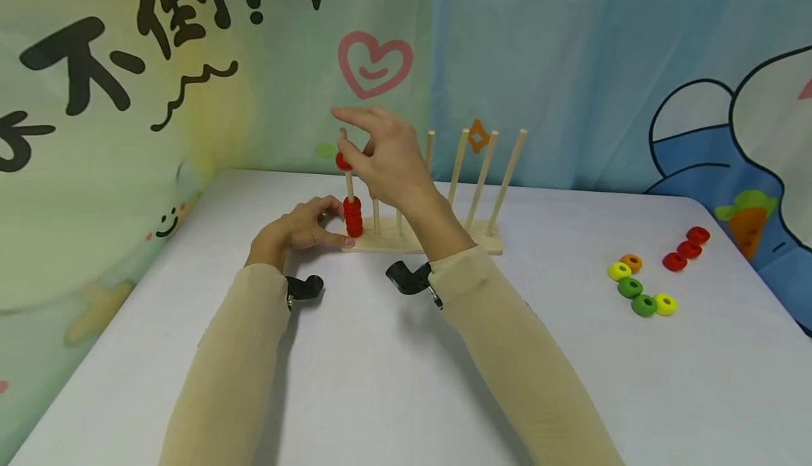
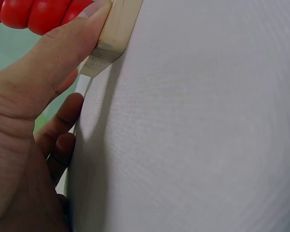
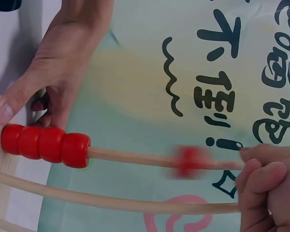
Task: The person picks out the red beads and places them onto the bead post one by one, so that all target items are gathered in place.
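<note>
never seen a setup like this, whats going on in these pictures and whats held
No machine here, just a person working bare-handed. The wide picture comes from a head camera, the others each from a wrist camera. The left hand holds a wooden rack by one end. The right hand is near the top of a peg, apparently holding nothing; partway down that peg is a red bead, above four stacked red beads. Loose red, orange, yellow and green beads lie on the table to the right.
</note>
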Motion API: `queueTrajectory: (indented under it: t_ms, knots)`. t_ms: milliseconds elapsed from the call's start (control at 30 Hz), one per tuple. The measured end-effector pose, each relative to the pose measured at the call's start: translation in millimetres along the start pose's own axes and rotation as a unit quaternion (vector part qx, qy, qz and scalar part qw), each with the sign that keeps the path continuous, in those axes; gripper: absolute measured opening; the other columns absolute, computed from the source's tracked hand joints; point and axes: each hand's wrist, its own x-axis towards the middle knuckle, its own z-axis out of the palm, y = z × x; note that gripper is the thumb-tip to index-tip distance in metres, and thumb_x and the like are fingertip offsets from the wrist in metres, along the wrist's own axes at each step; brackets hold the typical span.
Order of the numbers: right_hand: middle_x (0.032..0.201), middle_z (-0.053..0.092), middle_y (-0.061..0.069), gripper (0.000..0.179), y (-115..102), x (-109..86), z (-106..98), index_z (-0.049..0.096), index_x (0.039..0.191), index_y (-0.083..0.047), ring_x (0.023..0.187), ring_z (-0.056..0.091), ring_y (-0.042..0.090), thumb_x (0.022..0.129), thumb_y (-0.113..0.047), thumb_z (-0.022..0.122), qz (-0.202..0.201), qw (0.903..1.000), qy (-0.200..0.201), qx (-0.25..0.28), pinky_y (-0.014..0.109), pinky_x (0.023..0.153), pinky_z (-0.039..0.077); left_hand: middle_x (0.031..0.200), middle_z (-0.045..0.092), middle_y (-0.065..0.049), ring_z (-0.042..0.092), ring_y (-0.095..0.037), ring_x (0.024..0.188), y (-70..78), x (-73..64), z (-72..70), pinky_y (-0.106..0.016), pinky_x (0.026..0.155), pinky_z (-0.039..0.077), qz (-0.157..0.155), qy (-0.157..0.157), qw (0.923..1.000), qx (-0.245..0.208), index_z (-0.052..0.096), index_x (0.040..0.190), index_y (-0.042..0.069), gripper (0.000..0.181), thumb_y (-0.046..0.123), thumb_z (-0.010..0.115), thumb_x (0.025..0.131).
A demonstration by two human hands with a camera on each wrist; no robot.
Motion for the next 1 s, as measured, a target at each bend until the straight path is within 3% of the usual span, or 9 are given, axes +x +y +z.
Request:
queueTrajectory:
  t_ms: [200, 333, 433, 567, 1000]
  knots:
    - [0.127, 0.059, 0.001, 0.034, -2, -8.6, -6, 0.064, 0.130, -0.015, 0.049, 0.050, 0.008, 0.096, -0.016, 0.063, -0.045, 0.9987, 0.007, 0.023, 0.024, 0.055, 0.046, 0.131, 0.044, -0.001, 0.035, -0.028, 0.124, 1.6, 1.4, 1.5, -0.060, 0.104, 0.028, 0.004, 0.000, 1.0000, 0.003, 0.051, 0.118, 0.026, 0.066, 0.057, 0.084, 0.070]
    - [0.127, 0.058, 0.002, 0.035, -2, -16.0, -11, 0.064, 0.129, -0.013, 0.063, 0.058, 0.004, 0.095, -0.015, 0.064, -0.073, 0.9967, -0.002, 0.034, 0.026, 0.067, 0.051, 0.131, 0.044, -0.001, 0.034, -0.029, 0.125, 3.6, 1.4, 1.4, -0.061, 0.103, 0.029, 0.003, -0.005, 1.0000, 0.007, 0.051, 0.118, 0.026, 0.066, 0.058, 0.083, 0.070]
    - [0.125, 0.057, 0.002, 0.035, 1, -23.0, -13, 0.063, 0.129, -0.013, 0.075, 0.060, 0.003, 0.094, -0.014, 0.066, -0.092, 0.9947, -0.001, 0.045, 0.027, 0.065, 0.051, 0.132, 0.044, -0.001, 0.033, -0.029, 0.126, 4.2, 2.3, 1.6, -0.059, 0.105, 0.029, 0.007, -0.008, 0.9999, 0.005, 0.051, 0.118, 0.025, 0.065, 0.055, 0.083, 0.071]
    - [0.119, 0.056, -0.001, 0.036, 7, -33.8, -18, 0.063, 0.129, -0.013, 0.080, 0.061, 0.004, 0.093, -0.012, 0.066, -0.097, 0.9927, -0.002, 0.072, 0.025, 0.054, 0.051, 0.133, 0.044, -0.003, 0.034, -0.029, 0.127, 4.4, 2.9, 2.5, -0.057, 0.106, 0.030, 0.006, -0.008, 0.9999, 0.009, 0.050, 0.121, 0.024, 0.065, 0.052, 0.084, 0.072]
    - [0.110, 0.061, -0.004, 0.035, 32, -72.5, -39, 0.066, 0.123, -0.018, 0.085, 0.059, 0.009, 0.092, -0.002, 0.062, -0.096, 0.9903, -0.021, 0.098, 0.029, 0.053, 0.053, 0.137, 0.044, -0.004, 0.034, -0.031, 0.132, 0.3, 0.0, 2.1, -0.060, 0.108, 0.027, 0.009, 0.007, 0.9997, 0.023, 0.050, 0.123, 0.023, 0.066, 0.053, 0.083, 0.073]
